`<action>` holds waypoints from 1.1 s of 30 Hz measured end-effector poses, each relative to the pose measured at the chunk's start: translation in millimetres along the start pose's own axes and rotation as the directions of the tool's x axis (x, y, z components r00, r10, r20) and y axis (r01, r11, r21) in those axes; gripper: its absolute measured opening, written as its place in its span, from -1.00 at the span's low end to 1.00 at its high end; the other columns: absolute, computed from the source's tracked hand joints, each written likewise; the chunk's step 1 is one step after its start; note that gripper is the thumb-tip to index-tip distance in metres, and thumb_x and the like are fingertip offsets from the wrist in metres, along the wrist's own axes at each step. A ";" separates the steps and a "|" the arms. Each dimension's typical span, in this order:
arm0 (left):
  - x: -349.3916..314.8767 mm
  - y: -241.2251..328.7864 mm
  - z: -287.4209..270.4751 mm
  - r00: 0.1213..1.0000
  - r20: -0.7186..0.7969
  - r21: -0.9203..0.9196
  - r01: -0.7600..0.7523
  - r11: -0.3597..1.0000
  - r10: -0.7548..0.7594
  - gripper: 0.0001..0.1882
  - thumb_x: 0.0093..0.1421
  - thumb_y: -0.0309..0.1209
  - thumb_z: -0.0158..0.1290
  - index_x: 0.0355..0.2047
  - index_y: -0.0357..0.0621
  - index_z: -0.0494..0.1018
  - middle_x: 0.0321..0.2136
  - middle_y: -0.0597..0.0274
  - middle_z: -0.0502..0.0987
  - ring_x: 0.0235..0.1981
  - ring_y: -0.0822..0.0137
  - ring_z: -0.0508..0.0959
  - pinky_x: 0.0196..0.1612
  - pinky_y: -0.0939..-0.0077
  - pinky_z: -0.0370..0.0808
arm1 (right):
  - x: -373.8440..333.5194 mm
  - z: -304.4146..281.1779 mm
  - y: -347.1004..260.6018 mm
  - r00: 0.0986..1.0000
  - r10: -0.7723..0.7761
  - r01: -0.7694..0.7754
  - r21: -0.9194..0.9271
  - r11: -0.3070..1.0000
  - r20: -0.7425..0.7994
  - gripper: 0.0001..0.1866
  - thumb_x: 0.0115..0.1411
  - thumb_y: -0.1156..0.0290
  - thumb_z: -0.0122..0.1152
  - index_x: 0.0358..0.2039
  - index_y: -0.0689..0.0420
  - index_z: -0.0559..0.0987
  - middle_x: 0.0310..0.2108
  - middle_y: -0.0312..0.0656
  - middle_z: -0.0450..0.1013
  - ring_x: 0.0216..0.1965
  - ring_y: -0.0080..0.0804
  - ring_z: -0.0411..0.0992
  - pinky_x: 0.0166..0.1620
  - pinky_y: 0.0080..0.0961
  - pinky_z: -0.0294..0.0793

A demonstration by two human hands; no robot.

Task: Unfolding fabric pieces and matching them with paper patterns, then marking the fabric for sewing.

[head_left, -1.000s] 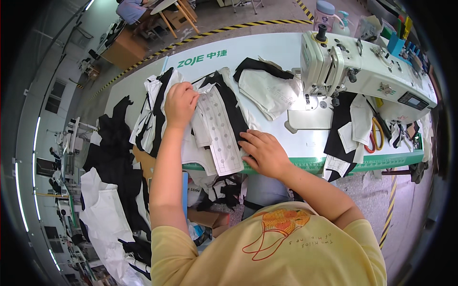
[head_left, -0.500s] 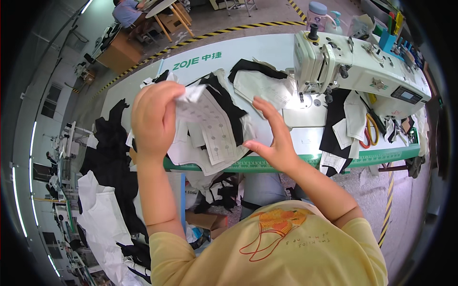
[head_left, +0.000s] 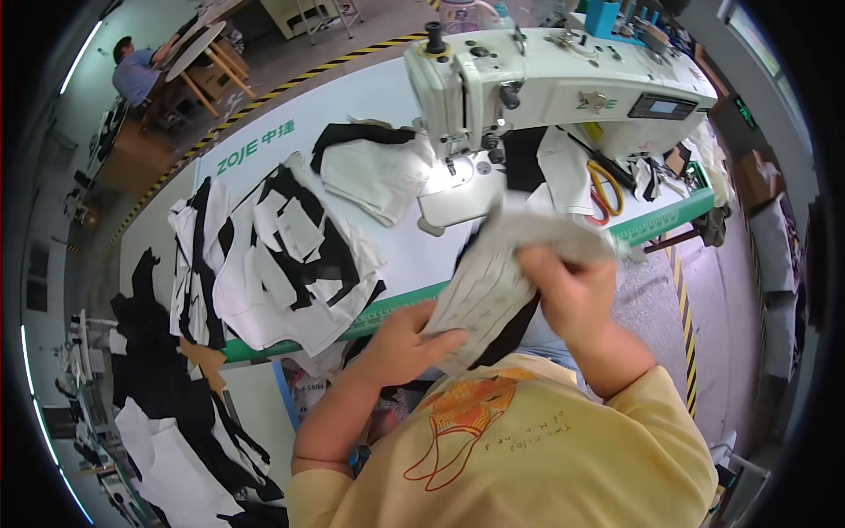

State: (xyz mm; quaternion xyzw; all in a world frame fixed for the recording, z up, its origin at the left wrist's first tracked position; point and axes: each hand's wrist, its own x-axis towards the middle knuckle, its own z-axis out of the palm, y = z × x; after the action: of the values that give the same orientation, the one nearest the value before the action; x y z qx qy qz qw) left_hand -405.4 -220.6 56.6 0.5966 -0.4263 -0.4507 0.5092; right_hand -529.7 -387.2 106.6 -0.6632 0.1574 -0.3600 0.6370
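Observation:
A whitish cut piece [head_left: 484,286] with rows of faint marks, which looks like fabric or pattern paper, is held up tilted in front of my body, partly blurred. My left hand [head_left: 409,343] pinches its lower left end between thumb and fingers. Higher up, my right hand [head_left: 572,286] grips its right side, fingers folded over it. Black cloth [head_left: 510,339] shows just under the piece; I cannot tell if it is joined to it. Left of my hands, a loose pile of black and white cut pieces [head_left: 251,295] lies on the table [head_left: 352,92].
A white sewing machine [head_left: 563,84] with its lamp lit stands at the back right. Scissors [head_left: 606,189] lie beside it among scraps. Another white-and-black piece [head_left: 365,172] lies left of the needle. More cloth [head_left: 163,449] hangs at lower left. A person [head_left: 141,75] sits far off.
Both hands have moved right and closer to my body, carrying the marked piece away from the pile. The right hand, spread before, now grips it. The view has swung right.

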 end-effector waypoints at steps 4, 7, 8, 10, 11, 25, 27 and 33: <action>23.5 -40.8 42.5 0.992 0.077 -0.269 0.117 0.956 -0.100 -0.61 0.22 -0.47 -0.01 0.06 -0.30 0.31 -0.10 0.16 0.49 -0.09 0.42 0.47 -0.02 0.49 0.40 | 41.0 -56.8 55.8 0.903 0.326 -0.290 0.165 0.943 -0.279 -0.80 0.18 0.35 0.19 -0.30 0.23 0.55 -0.43 -0.31 0.53 -0.47 -0.63 0.47 -0.38 -0.65 0.44; 40.3 -54.0 63.9 0.992 0.088 -0.392 0.116 0.913 -0.088 -0.64 0.24 -0.45 -0.02 0.03 -0.31 0.31 -0.10 0.17 0.49 -0.10 0.45 0.45 -0.03 0.49 0.40 | 71.5 -116.1 97.6 0.886 0.338 -0.318 0.115 0.941 -0.316 -0.79 0.17 0.34 0.20 -0.28 0.23 0.54 -0.43 -0.28 0.53 -0.49 -0.58 0.47 -0.37 -0.65 0.45; 42.6 -53.8 66.8 0.989 0.103 -0.362 0.135 0.922 -0.104 -0.64 0.25 -0.41 -0.02 0.01 -0.32 0.31 -0.13 0.16 0.50 -0.14 0.42 0.49 -0.05 0.48 0.42 | 82.9 -127.5 97.8 0.863 0.391 -0.386 0.081 0.919 -0.321 -0.78 0.16 0.34 0.22 -0.28 0.23 0.54 -0.43 -0.27 0.53 -0.48 -0.56 0.47 -0.36 -0.62 0.46; 43.1 -38.4 59.7 0.961 0.175 -0.326 0.262 0.908 -0.215 -0.63 0.25 -0.37 0.00 0.00 -0.32 0.31 -0.16 0.14 0.52 -0.21 0.38 0.53 -0.12 0.49 0.46 | 106.1 -139.6 107.0 0.882 0.386 -0.385 0.059 0.921 -0.271 -0.76 0.14 0.34 0.24 -0.25 0.23 0.54 -0.39 -0.26 0.53 -0.43 -0.53 0.48 -0.30 -0.58 0.47; 39.3 -42.0 57.8 0.992 0.048 -0.314 0.130 0.940 -0.120 -0.65 0.22 -0.35 0.04 -0.04 -0.30 0.35 -0.19 0.09 0.54 -0.28 0.34 0.58 -0.21 0.49 0.50 | 115.0 -138.6 107.5 0.921 0.308 -0.338 -0.092 0.937 -0.240 -0.71 0.13 0.31 0.25 -0.23 0.25 0.53 -0.36 -0.24 0.52 -0.39 -0.52 0.46 -0.29 -0.58 0.43; 13.7 -72.8 -126.2 0.526 -0.685 0.728 0.526 0.440 0.504 -0.64 0.07 -0.31 0.15 -0.20 -0.30 0.43 -0.21 -0.02 0.50 -0.14 -0.02 0.46 -0.07 0.22 0.40 | 69.2 -89.9 103.2 0.914 -0.405 0.182 -0.927 0.327 0.037 -0.62 0.16 0.39 0.16 0.01 0.12 0.45 0.02 -0.10 0.39 0.07 -0.12 0.33 0.12 -0.32 0.27; 13.9 -73.2 -132.4 0.527 -0.785 0.609 0.564 0.558 0.324 -0.62 0.06 -0.27 0.18 -0.22 -0.31 0.45 -0.24 -0.01 0.50 -0.17 0.04 0.51 -0.10 0.26 0.43 | 63.1 -80.3 95.0 0.921 -0.380 0.255 -0.868 0.426 0.084 -0.65 0.15 0.44 0.17 -0.02 0.13 0.47 0.02 -0.10 0.39 0.07 -0.15 0.33 0.12 -0.33 0.27; 3.9 -81.0 -142.0 0.430 -0.866 0.425 0.361 0.830 0.257 -0.72 0.14 -0.32 0.12 -0.26 -0.30 0.46 -0.40 0.04 0.54 -0.50 0.18 0.55 -0.37 0.46 0.45 | 47.2 -67.9 80.1 0.958 -0.257 0.249 -0.811 0.529 0.126 -0.72 0.13 0.50 0.16 -0.11 0.18 0.51 -0.07 -0.11 0.45 -0.02 -0.18 0.39 0.07 -0.37 0.30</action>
State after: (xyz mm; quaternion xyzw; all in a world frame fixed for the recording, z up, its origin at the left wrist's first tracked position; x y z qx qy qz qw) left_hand -262.5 -183.1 -13.5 0.8755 -0.1781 0.0668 0.4443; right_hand -523.1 -479.5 38.0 -0.8962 0.2114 -0.3368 0.1969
